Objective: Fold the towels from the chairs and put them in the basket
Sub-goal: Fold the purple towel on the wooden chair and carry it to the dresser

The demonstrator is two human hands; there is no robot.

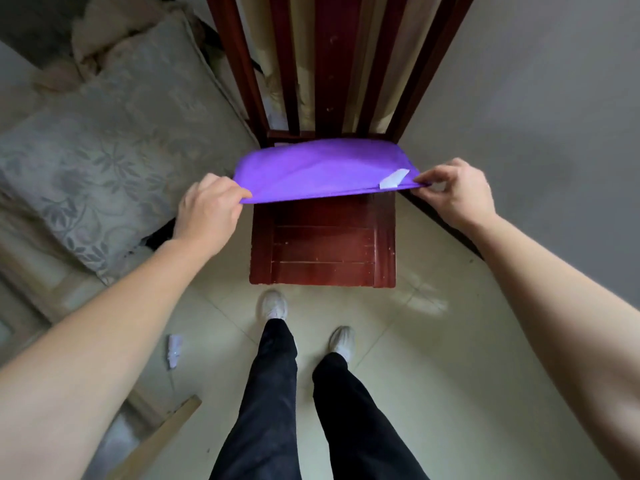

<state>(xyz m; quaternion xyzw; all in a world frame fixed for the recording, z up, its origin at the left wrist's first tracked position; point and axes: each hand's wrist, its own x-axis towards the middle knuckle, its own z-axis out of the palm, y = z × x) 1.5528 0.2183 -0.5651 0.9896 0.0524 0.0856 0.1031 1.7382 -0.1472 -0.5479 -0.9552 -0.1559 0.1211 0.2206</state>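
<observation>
Your left hand (207, 211) and right hand (457, 190) each pinch a near corner of the purple towel (318, 171), fingers closed on cloth. Its far part rests on the chair seat (325, 251) toward the back edge, likely so the seat supports the fold.

The purple towel (322, 171) covers the back part of the red chair (322, 251) seat, so that part is hidden. The chair's tall back is cut off by the top edge. Left of the chair, the small white scrap (174, 350) on the floor is too blurry to tell.
</observation>
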